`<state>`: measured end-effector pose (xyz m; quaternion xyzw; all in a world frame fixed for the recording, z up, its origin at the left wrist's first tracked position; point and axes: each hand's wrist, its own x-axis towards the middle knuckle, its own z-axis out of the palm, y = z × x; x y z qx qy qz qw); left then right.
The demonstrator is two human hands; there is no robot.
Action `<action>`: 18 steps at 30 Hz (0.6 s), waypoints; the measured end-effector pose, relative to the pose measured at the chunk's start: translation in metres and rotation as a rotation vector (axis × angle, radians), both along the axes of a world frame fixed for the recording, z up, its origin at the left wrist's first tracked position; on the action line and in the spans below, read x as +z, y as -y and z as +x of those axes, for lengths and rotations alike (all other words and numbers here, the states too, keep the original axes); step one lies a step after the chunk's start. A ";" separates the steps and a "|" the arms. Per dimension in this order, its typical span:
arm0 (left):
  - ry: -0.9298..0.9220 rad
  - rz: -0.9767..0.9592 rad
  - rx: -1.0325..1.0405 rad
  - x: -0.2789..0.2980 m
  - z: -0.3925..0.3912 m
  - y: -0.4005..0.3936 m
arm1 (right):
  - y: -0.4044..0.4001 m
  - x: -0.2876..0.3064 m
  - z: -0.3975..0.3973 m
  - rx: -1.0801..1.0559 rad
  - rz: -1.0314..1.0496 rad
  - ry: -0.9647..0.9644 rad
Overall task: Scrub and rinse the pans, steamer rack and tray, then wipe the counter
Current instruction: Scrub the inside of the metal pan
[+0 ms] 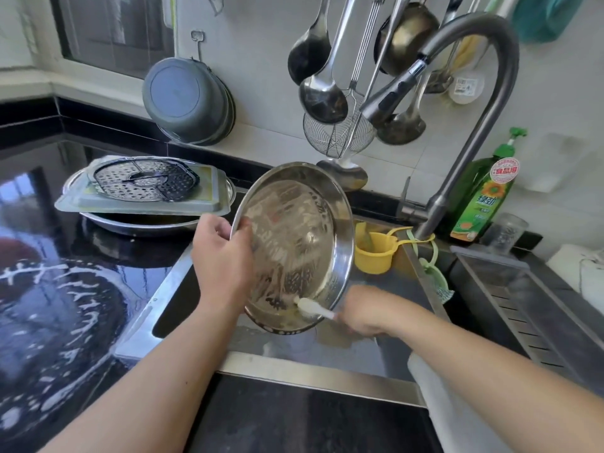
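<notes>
A round steel pan (294, 243) is tilted on edge over the sink (327, 354), its greasy inside facing me. My left hand (222, 253) grips its left rim, thumb inside. My right hand (362, 313) holds a white brush (312, 308) whose head touches the pan's lower inside. On the black counter (49, 289) at the left a perforated steamer rack (147, 179) lies on a grey rectangular tray (209, 201), which rests across a second steel pan (140, 225).
The curved faucet (483, 125) arches over the sink's right side. A green dish-soap bottle (483, 194) and a glass jar (505, 233) stand behind it. A yellow cup (372, 253) sits at the sink's back. Ladles and a wire skimmer (336, 135) hang on the wall.
</notes>
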<state>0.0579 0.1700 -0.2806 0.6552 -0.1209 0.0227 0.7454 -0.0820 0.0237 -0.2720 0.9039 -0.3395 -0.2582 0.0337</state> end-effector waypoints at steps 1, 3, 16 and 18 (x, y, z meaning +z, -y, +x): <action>0.022 0.011 -0.013 0.000 -0.001 0.000 | 0.008 0.005 -0.001 -0.033 -0.105 0.064; 0.073 0.033 -0.039 0.001 -0.005 0.001 | 0.021 0.020 -0.005 -0.120 -0.294 0.260; 0.169 -0.003 -0.026 -0.002 -0.004 0.001 | -0.024 -0.013 -0.005 -0.068 0.289 0.175; 0.173 0.011 0.003 -0.002 -0.004 0.000 | -0.002 -0.010 -0.006 -0.106 0.139 0.202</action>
